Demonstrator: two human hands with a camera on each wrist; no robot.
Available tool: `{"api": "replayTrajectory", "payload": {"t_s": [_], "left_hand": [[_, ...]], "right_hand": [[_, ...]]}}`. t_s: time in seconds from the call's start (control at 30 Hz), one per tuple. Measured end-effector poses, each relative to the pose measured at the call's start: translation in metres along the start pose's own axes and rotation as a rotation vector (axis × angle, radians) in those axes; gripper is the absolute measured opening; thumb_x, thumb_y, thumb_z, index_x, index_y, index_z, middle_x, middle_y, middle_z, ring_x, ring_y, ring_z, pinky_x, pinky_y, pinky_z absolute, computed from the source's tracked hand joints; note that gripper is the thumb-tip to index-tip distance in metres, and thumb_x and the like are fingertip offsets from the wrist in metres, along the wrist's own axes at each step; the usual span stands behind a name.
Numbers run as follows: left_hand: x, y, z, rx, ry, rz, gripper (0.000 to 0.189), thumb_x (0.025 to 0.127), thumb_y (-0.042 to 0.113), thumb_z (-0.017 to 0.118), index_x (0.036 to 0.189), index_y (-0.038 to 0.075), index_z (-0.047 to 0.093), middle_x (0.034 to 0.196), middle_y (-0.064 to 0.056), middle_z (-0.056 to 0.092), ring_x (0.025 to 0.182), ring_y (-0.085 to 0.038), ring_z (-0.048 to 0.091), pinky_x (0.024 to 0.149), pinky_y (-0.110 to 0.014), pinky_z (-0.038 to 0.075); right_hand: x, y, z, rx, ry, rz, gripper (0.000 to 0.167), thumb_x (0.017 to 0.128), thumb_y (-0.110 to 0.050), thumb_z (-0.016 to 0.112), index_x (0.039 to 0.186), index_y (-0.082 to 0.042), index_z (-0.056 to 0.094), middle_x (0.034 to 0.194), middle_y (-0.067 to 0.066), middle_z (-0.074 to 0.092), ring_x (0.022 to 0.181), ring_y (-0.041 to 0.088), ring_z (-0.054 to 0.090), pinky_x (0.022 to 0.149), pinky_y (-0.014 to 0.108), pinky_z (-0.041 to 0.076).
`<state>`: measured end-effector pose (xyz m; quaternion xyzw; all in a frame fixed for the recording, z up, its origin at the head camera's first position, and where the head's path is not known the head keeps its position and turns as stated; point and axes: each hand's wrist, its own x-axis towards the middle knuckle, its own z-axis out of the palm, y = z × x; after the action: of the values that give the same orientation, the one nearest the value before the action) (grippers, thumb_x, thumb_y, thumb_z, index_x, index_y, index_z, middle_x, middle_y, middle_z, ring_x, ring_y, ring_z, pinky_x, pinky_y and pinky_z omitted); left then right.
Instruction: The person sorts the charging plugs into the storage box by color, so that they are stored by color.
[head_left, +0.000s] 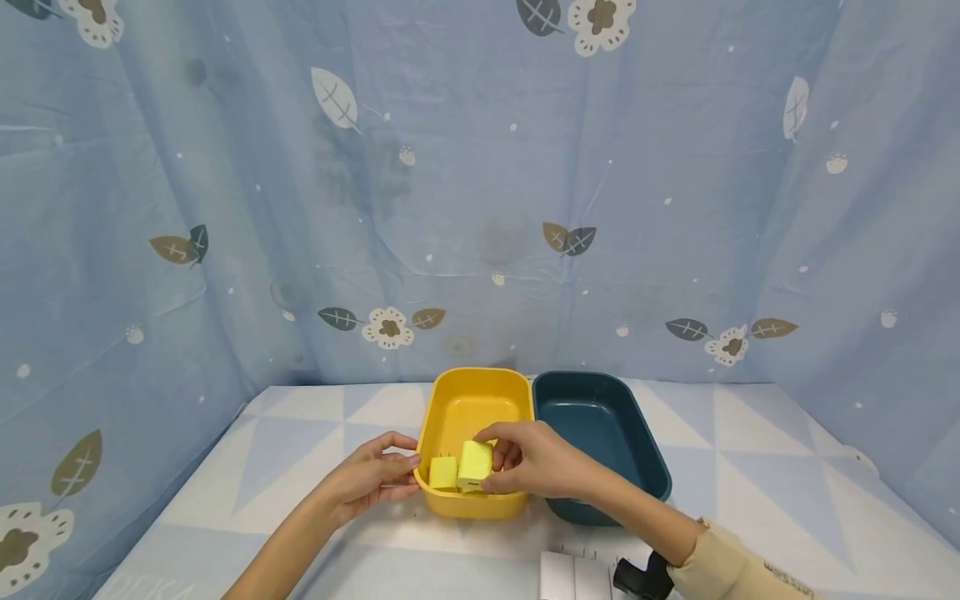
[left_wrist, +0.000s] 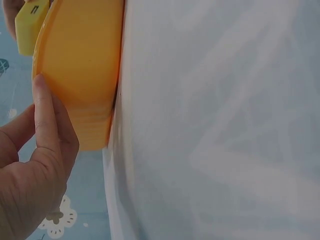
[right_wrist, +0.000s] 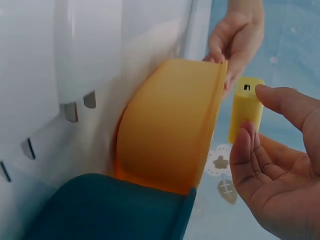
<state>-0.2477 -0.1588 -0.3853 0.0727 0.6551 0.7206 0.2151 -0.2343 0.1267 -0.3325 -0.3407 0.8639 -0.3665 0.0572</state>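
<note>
My right hand (head_left: 536, 457) pinches a yellow USB charger (head_left: 476, 463) between thumb and fingers, over the near part of a yellow bin (head_left: 480, 506). The right wrist view shows that charger (right_wrist: 245, 110) held above the level of the rim, its USB port facing the camera. A second yellow charger (head_left: 443, 472) sits inside the bin at the near left, prongs pointing away. At the bin's left side, my left hand (head_left: 377, 475) holds the rim. In the left wrist view, a fingertip of the left hand (left_wrist: 37, 155) lies on the rim, with other fingers against the outer wall.
A dark teal bin (head_left: 592, 381) stands right beside the yellow one. Several white chargers (head_left: 573, 575) with upward prongs stand at the table's near edge, below the right forearm. A patterned cloth (head_left: 300, 450) covers the table, and a blue curtain (head_left: 480, 192) hangs behind.
</note>
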Motion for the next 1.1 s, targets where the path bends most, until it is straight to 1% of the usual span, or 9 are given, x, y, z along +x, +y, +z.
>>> {"api": "replayTrajectory", "payload": {"t_s": [0.17,0.3,0.43,0.6,0.83,1.1], "left_hand": [[0.001,0.0,-0.001,0.001,-0.003,0.006,0.032,0.099,0.01,0.062,0.123,-0.002,0.046,0.101,-0.014,0.064,0.087,-0.021,0.068,0.084,-0.035,0.059],[0.002,-0.001,-0.002,0.0,-0.017,0.014,0.033,0.099,0.009,0.062,0.125,-0.003,0.045,0.102,-0.014,0.064,0.087,-0.021,0.068,0.084,-0.035,0.059],[0.003,0.0,-0.003,0.003,-0.023,0.02,0.033,0.099,0.009,0.061,0.125,-0.003,0.045,0.102,-0.014,0.064,0.086,-0.021,0.068,0.084,-0.035,0.059],[0.002,0.001,-0.005,0.009,-0.027,0.023,0.032,0.099,0.009,0.061,0.125,-0.003,0.045,0.101,-0.014,0.064,0.086,-0.02,0.068,0.084,-0.036,0.059],[0.001,0.001,-0.007,0.006,-0.02,0.015,0.033,0.099,0.01,0.061,0.125,-0.003,0.046,0.101,-0.013,0.064,0.086,-0.02,0.067,0.083,-0.034,0.059],[0.002,0.0,-0.006,0.003,-0.022,0.005,0.033,0.099,0.01,0.061,0.126,-0.002,0.045,0.103,-0.014,0.063,0.088,-0.021,0.068,0.083,-0.034,0.059]], "right_hand": [[0.014,0.005,0.0,-0.019,0.007,0.018,0.049,0.083,-0.018,0.082,0.124,-0.002,0.063,0.081,-0.007,0.06,0.07,0.01,0.056,0.066,0.022,0.054],[0.022,0.006,-0.001,-0.037,0.012,0.031,0.049,0.083,-0.015,0.082,0.125,0.0,0.062,0.081,-0.005,0.059,0.07,0.011,0.056,0.065,0.022,0.053],[0.03,0.007,-0.001,-0.054,0.007,0.069,0.05,0.083,-0.015,0.082,0.127,-0.001,0.061,0.08,-0.004,0.059,0.07,0.013,0.056,0.063,0.022,0.053],[0.041,0.006,-0.001,-0.067,0.01,0.083,0.052,0.083,-0.016,0.082,0.128,0.001,0.061,0.079,-0.004,0.06,0.069,0.013,0.056,0.062,0.023,0.052],[0.052,0.007,0.002,-0.064,-0.001,0.098,0.051,0.083,-0.014,0.081,0.128,0.002,0.061,0.077,-0.003,0.06,0.069,0.014,0.055,0.06,0.024,0.051],[0.061,0.008,0.004,-0.095,0.004,0.149,0.05,0.083,-0.013,0.082,0.127,0.001,0.062,0.075,-0.002,0.06,0.067,0.014,0.054,0.06,0.022,0.051]]}}
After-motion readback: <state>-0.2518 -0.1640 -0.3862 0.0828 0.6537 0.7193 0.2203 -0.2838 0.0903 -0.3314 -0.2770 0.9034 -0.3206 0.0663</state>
